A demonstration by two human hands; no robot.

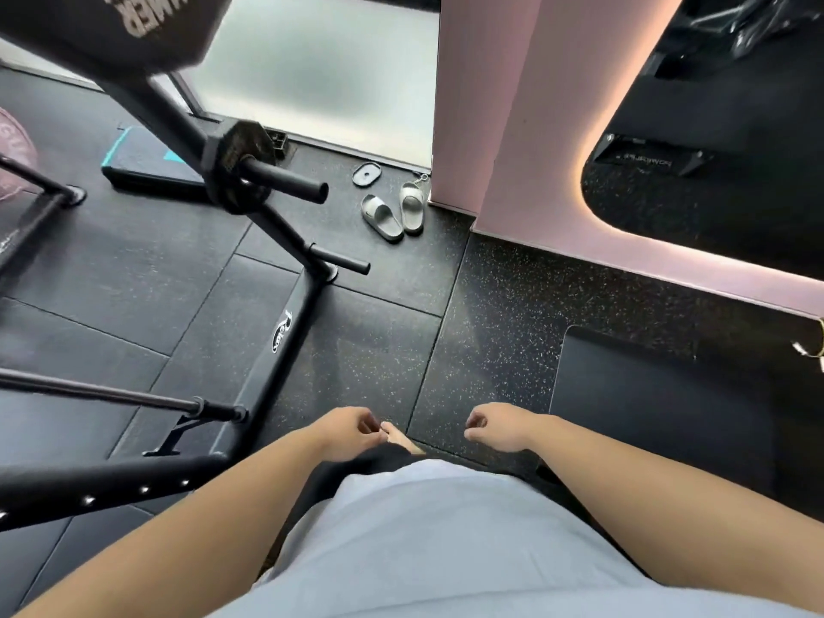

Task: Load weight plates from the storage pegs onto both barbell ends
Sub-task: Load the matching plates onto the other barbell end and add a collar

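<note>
Left hand (pixel 345 432) and right hand (pixel 497 432) hung at waist level, fingers loosely curled, nothing held. One black weight plate (pixel 232 169) sat on the upper storage peg (pixel 290 182), a smooth matte cylinder on the tubular steel rack (pixel 285 243). Speckled rubber floor (pixel 490 305); grey moulded slides (pixel 392 214) beside the pink wall (pixel 512 127).

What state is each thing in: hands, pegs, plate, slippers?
Left hand: loosely curled, holds nothing.
Right hand: loosely curled, holds nothing.
Upper peg: loaded, outer end bare.
Plate: hangs on that peg.
Lower peg: bare.
Slippers: side by side, unworn.
</note>
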